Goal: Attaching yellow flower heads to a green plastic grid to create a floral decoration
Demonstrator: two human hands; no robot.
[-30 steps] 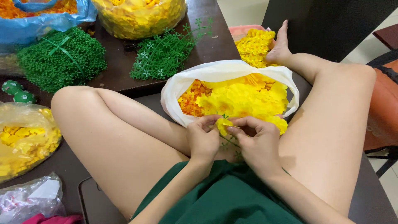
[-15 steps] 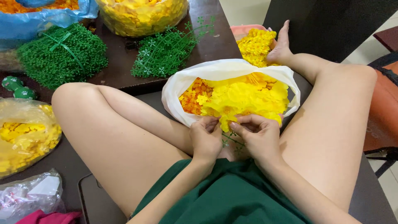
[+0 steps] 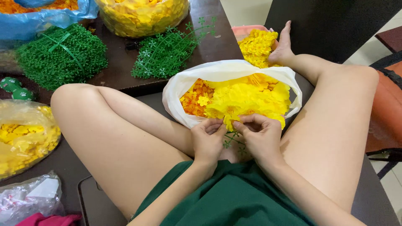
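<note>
I sit cross-legged with a white plastic bag [image 3: 176,90] of yellow and orange artificial flowers between my knees. My left hand [image 3: 206,140] and my right hand [image 3: 260,134] meet just in front of the bag. Together they pinch one yellow flower [image 3: 229,121], and a thin green plastic stem [image 3: 231,139] hangs below it between my hands. The fingertips of both hands touch the flower.
Bundles of green plastic stems [image 3: 60,54] [image 3: 167,52] lie on the dark table. Bags of yellow flowers stand at the back [image 3: 142,16] and left [image 3: 25,138]. A blue bag [image 3: 42,19] sits at top left and a pink tray of yellow flowers [image 3: 257,42] beside my foot.
Both hands stay together at the bag's front edge. The yellow flower between the fingers has shifted slightly and the green stem now shows below it.
</note>
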